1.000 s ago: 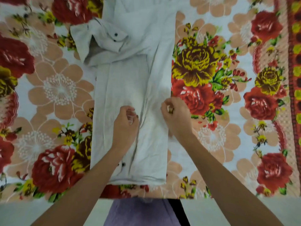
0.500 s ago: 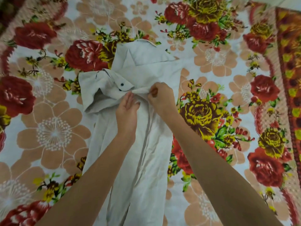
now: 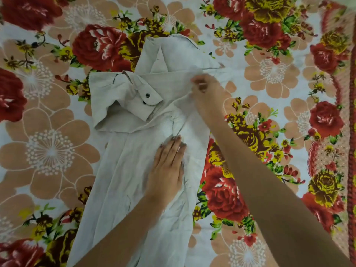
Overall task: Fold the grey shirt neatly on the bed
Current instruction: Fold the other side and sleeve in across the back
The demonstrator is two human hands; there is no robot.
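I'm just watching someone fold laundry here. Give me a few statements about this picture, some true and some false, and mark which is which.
1. The pale grey cotton shirt lies on a floral bedsheet. True.
2. The left hand presses flat on the shirt. True.
3. The right hand rests on the bedsheet, away from the shirt. False: it pinches shirt fabric near the top.
4. The buttoned cuff shows white buttons. False: they are dark.

Floral bedsheet (image 3: 50,147) — red, peach blooms

Matt creased cloth grey shirt (image 3: 134,170), possibly linen, printed bedsheet (image 3: 48,151)
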